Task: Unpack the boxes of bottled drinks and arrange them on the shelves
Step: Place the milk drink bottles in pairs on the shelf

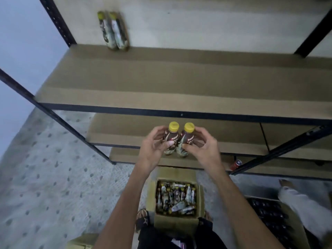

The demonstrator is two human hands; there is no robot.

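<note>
Yellow-capped bottles, one per hand: the left hand (pixel 152 150) had its fingers (pixel 159 130) curled round the left bottle (pixel 170 139), thumb pressed flat on the brown label. The right hand (pixel 203 150) gripped the right bottle (pixel 186 139) the same way. Both bottles were upright and side by side, pretty much touching at the shoulders. They were held in the air in front of the rack, just under the front edge of the shelf board (pixel 161 78)

On that board, way back at the left, two more bottles (pixel 114 31) of the same kind stood touching each other against the pale back panel. They were blurry, so I couldn't read the labels

Straight down between the forearms was an open cardboard box (pixel 175 221) on the floor (pixel 45 177), with more of these bottles lying jumbled inside. A sandalled foot (pixel 142 218) showed just left of the box

Off to the right, a red can (pixel 236 164) sat low down by the rack's front post. Further right was somebody else's leg in pale trousers (pixel 301 203), next to a tray of dark bottles (pixel 269 212)
</note>
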